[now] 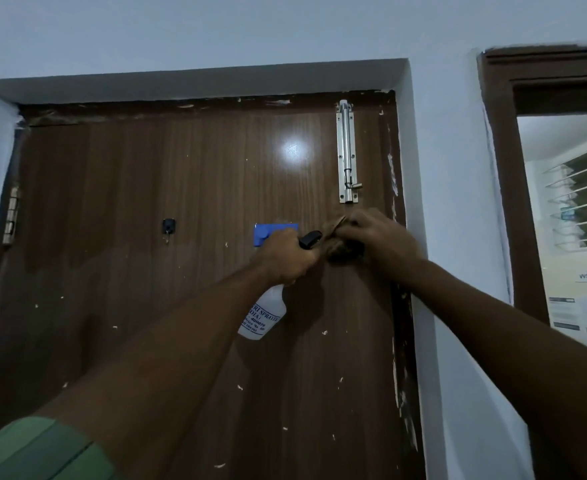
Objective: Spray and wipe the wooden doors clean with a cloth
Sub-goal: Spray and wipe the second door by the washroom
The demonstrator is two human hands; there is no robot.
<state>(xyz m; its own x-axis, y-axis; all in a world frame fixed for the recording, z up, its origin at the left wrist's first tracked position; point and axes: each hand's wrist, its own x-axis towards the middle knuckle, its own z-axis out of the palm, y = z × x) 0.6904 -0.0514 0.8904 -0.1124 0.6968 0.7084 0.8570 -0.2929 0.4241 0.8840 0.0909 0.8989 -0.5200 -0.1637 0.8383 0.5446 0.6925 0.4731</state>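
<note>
So the big brown wooden door (188, 209) stood shut right in front of both my hands, and it filled most of what I saw. It was shiny, with a bright spot of light above my hands, and it had little white paint flecks all over it, most of them below my arms. Off past my right arm there was another doorway (513, 188), with a barred window (583, 199) behind it.

Above my right hand, a long silver bolt (346, 150) ran up the door. Far out past my left hand sat a small black hook (169, 226), and farther still a hinge (12, 216) at the door's edge.

My left hand (286, 256) gripped the neck of the spray bottle (262, 315). The white body hung down under my fist, and the blue and black head stuck out above my fingers, near the door. My right hand (378, 237) was just beside it, fingers curled round a dark bunched cloth (342, 247) and pushing it on the door, close to the door's right edge.

I think I was in the wiping part, rubbing the patch under the bolt. Lots of the door was not done yet, I guess, since the flecks were everywhere. Next I would need to press the cloth flat and slide it along the wood, and keep the bottle out of its way. I could not tell if the wood there was wet.
</note>
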